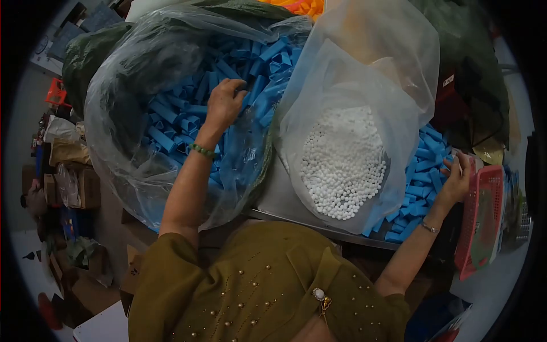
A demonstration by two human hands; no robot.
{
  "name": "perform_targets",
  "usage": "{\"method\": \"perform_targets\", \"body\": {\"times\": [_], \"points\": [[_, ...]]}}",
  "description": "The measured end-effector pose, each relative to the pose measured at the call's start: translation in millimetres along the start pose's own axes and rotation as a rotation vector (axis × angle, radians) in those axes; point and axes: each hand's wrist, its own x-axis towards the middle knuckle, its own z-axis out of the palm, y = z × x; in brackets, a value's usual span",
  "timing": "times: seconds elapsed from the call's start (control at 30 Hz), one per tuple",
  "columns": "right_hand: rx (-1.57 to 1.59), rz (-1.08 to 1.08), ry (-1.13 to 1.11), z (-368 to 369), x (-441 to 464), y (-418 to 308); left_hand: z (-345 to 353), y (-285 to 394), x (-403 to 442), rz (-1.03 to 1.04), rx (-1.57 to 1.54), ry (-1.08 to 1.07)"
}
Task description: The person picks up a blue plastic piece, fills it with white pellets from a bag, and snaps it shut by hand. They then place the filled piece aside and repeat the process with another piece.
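My left hand (227,102), with a green bead bracelet at the wrist, is over a large clear plastic bag (119,119) full of blue triangular tubes (165,137). Its fingers curl down at the tubes, and what they hold, if anything, is hidden. At the right, my right hand (457,175) has its fingers apart beside a pile of blue pieces (421,182); a small white thing shows at its fingertips, too small to name. Between my hands lies an open clear bag (290,131) of small white balls (342,165).
A pink basket (480,219) stands right of my right hand. Orange pieces (296,7) show at the top behind the bags. Cardboard boxes (85,185) are stacked at the left. The metal table edge (319,226) runs in front of me.
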Motion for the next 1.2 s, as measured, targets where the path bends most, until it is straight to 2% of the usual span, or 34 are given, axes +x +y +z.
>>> {"method": "perform_targets", "body": {"times": [0.13,0.2,0.23,0.3,0.33,0.37,0.4,0.43,0.5,0.53,0.6,0.63,0.7,0.73,0.83,0.87,0.9,0.97,1.03,1.1,1.13,1.17,1.2], "points": [[-0.013,-0.05,0.011,-15.1,-42.0,-50.4,39.7,-7.8,31.8,-0.029,0.073,-0.029],[-0.002,-0.102,-0.033,-19.5,-63.2,-71.5,51.9,-5.9,40.6,-0.23,0.19,-0.141],[0.008,-0.144,-0.082,-20.9,-72.7,-81.0,54.7,-6.4,40.5,-0.227,0.181,-0.146],[0.02,-0.212,-0.104,-20.9,-88.1,-97.9,58.8,-11.0,38.5,-0.261,0.049,-0.005],[0.044,-0.276,-0.131,-19.1,-95.1,-105.0,54.3,-9.1,33.7,-0.263,0.043,-0.015],[0.036,-0.27,-0.135,-15.3,-101.6,-111.9,46.2,-9.1,26.8,-0.159,-0.103,0.07],[0.109,-0.322,-0.262,-10.3,-108.3,-118.0,34.9,-4.2,18.4,-0.059,-0.245,0.158],[0.185,-0.367,-0.391,-5.5,-116.1,-122.2,21.6,4.9,8.4,-0.07,-0.239,0.149],[0.193,-0.246,-0.578,10.9,-131.2,-124.1,-9.2,31.2,-10.9,-0.122,-0.573,0.063],[0.168,-0.206,-0.659,23.8,-136.3,-125.1,-20.3,45.0,-21.6,-0.127,-0.567,0.054],[0.18,-0.243,-0.762,51.9,-142.8,-118.3,-33.3,72.4,-45.4,0.027,-0.996,-0.072],[0.221,-0.211,-0.784,65.4,-147.3,-114.6,-35.3,82.6,-55.4,0.018,-1.002,-0.094],[0.278,-0.153,-0.826,83.4,-153.9,-114.9,-31.3,100.8,-72.9,0.07,-1.161,-0.35],[0.297,-0.128,-0.847,87.7,-156.0,-115.7,-20.9,112.4,-81.8,0.156,-1.122,-0.346],[0.229,-0.101,-0.879,85.1,-161.3,-104.4,10.2,131.6,-103.6,0.167,-1.095,-0.478],[0.214,-0.053,-0.849,79.5,-159.7,-102.4,17.8,141.2,-110.0,-0.007,-1.284,-0.505],[0.194,-0.03,-0.837,73.7,-158.4,-95.3,22.9,144.8,-112.4,-0.018,-1.298,-0.534],[0.1,-0.163,-0.793,58.2,-153.2,-81.0,35.2,150.1,-111.0,-0.02,-1.209,-0.588],[0.008,-0.086,-0.814,39.5,-151.8,-76.6,50.3,147.9,-113.0,-0.013,-1.113,-0.598],[-0.331,-0.292,-0.847,26.5,-154.3,-68.1,58.4,144.8,-114.2,0.361,-0.391,-0.607],[-0.331,-0.283,-0.846,21.3,-157.7,-64.5,67.1,140.7,-120.9,0.417,-0.265,-0.569],[-0.508,-0.304,-0.923,16.8,-161.7,-60.4,73.4,139.4,-126.8,0.417,-0.263,-0.577],[-0.686,-0.323,-0.998,14.3,-165.9,-55.7,78.6,139.7,-133.1,0.381,-0.115,-0.597]]}}
